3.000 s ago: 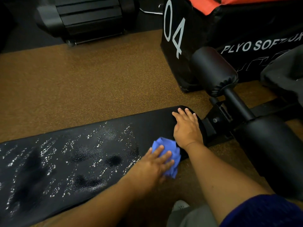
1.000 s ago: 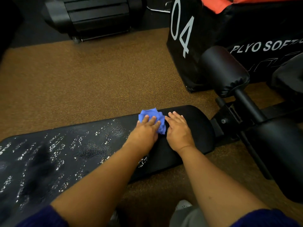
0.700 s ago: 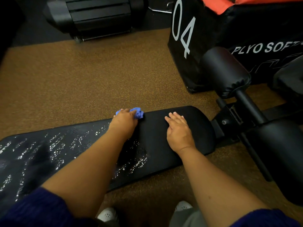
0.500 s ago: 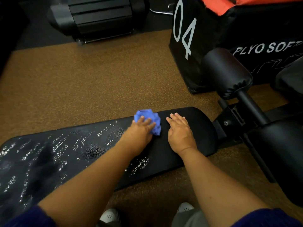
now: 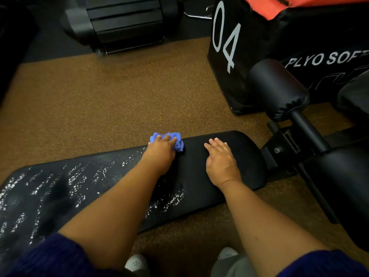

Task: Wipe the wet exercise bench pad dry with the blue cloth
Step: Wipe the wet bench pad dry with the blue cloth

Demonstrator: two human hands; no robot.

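The left hand (image 5: 161,151) presses the bunched blue cloth (image 5: 175,141), its grip curled over it, at the bench pad's (image 5: 199,176) 12 o'clock edge. The right hand (image 5: 220,159) rests flat and released at 3 o'clock. The cloth looks soft and light (best kept wadded under the palm), and the pad is likely slick where droplets (image 5: 79,176) remain toward 9 o'clock.

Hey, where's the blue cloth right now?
In the head view the blue cloth sits bunched under the left hand at the far edge of the bench pad, just left of the flat right hand.
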